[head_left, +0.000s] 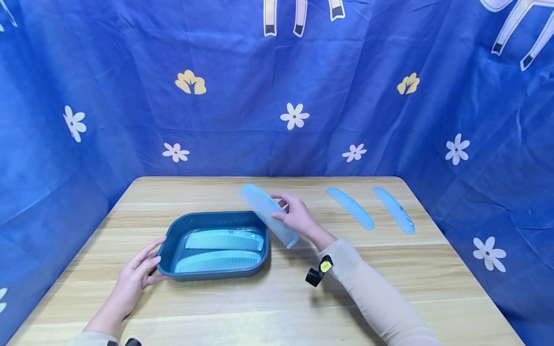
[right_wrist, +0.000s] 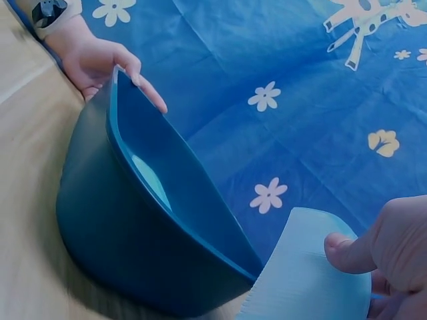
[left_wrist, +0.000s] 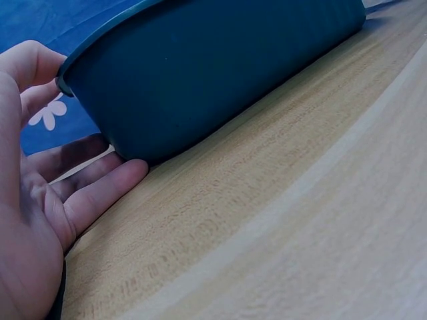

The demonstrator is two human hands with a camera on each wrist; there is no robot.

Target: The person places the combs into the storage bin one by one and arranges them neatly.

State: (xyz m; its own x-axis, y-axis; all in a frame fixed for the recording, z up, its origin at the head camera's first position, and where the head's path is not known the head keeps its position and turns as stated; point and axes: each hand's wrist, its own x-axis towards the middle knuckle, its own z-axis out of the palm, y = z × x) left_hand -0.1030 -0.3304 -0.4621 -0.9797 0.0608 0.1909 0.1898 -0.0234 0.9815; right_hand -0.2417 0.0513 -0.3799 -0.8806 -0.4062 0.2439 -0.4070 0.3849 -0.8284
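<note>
My right hand [head_left: 296, 215] pinches a light blue comb [head_left: 264, 204] between thumb and fingers, tilted above the right end of a dark teal basin [head_left: 216, 276]. In the right wrist view, the thumb lies on the face of the comb [right_wrist: 307, 267]. At the basin's left end, my left hand [head_left: 137, 269] holds the rim. The left wrist view shows upper digits of the left hand [left_wrist: 40, 173] bent at the rim and lower fingertips against the base. Inside the basin lie two combs, an upper comb [head_left: 224, 240] and a lower comb [head_left: 218, 261].
Two more light blue combs lie apart on the wooden table [head_left: 303, 298] at the right: a nearer comb [head_left: 350, 207] and a farther comb [head_left: 395, 210]. A blue patterned curtain [head_left: 242, 96] stands behind the table and along both sides.
</note>
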